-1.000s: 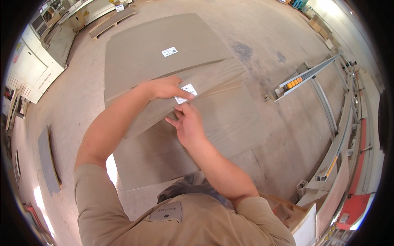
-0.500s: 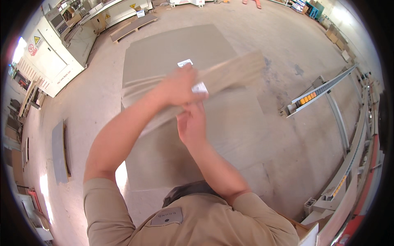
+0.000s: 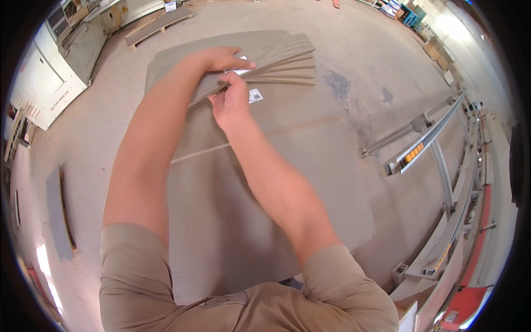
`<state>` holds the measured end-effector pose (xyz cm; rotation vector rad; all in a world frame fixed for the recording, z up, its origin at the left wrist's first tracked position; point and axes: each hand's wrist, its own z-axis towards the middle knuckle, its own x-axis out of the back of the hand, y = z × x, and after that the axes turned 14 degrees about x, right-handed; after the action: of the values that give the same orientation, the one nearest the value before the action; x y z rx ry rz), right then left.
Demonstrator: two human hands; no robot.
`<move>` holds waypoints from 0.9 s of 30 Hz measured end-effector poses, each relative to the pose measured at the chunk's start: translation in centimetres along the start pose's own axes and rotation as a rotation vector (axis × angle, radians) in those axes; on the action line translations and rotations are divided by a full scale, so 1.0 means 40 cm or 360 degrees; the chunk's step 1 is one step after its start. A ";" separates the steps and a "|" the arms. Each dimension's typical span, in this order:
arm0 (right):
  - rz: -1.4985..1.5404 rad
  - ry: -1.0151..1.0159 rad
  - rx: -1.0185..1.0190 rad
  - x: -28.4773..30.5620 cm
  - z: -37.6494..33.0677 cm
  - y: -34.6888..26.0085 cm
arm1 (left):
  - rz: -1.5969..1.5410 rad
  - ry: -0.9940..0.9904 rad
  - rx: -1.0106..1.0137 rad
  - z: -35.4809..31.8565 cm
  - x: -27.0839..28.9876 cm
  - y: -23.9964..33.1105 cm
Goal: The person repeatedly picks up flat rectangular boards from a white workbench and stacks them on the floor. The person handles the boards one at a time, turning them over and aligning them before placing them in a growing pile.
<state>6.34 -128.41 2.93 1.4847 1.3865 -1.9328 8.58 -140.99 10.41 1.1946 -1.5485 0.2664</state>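
A fanned stack of long grey-brown strips (image 3: 285, 58) lies across the far end of a big grey-brown board (image 3: 265, 188) on the floor. My left hand (image 3: 218, 58) is stretched out on top of the strips and grips them, its thumb by a small white label (image 3: 241, 71). Just below it, my right hand (image 3: 229, 102) pinches the edge of that label with its fingertips. A second white label (image 3: 255, 95) is stuck on the board right beside my right hand.
A long metal rail frame (image 3: 426, 138) stands at the right on the concrete floor (image 3: 359, 50). A white machine cabinet (image 3: 47, 83) stands at the left, a flat wooden pallet (image 3: 157, 25) lies far back, and a grey panel (image 3: 55, 213) lies at lower left.
Both arms have stretched farther forward, and the strips have fanned out wider under my left hand. My right hand has come up to the label beneath my left thumb.
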 end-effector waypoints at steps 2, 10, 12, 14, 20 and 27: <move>-0.0195 -0.0028 0.0024 0.007 0.008 -0.001 | -0.0081 -0.0098 0.0047 0.050 -0.003 -0.040; -0.3442 -0.1260 0.0198 -0.013 0.075 -0.308 | 0.0161 0.0013 -0.0294 -0.104 0.026 -0.135; -0.3816 -0.1539 0.0957 -0.004 0.141 -0.344 | 0.0276 0.0037 -0.0290 -0.169 0.015 -0.148; -0.3890 -0.2098 0.1842 0.001 0.215 -0.351 | 0.0272 0.0092 -0.0239 -0.196 0.016 -0.162; -0.3770 -0.1936 0.0376 -0.017 0.278 -0.342 | 0.0449 0.0273 -0.0310 -0.151 0.040 -0.218; -0.3671 -0.1964 0.0537 0.021 0.250 -0.385 | 0.0607 0.0504 -0.0178 -0.161 0.012 -0.275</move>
<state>-10.82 -129.35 9.49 -2.4094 1.7047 -2.5732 21.20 -141.83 8.67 0.7225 -1.4780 0.5828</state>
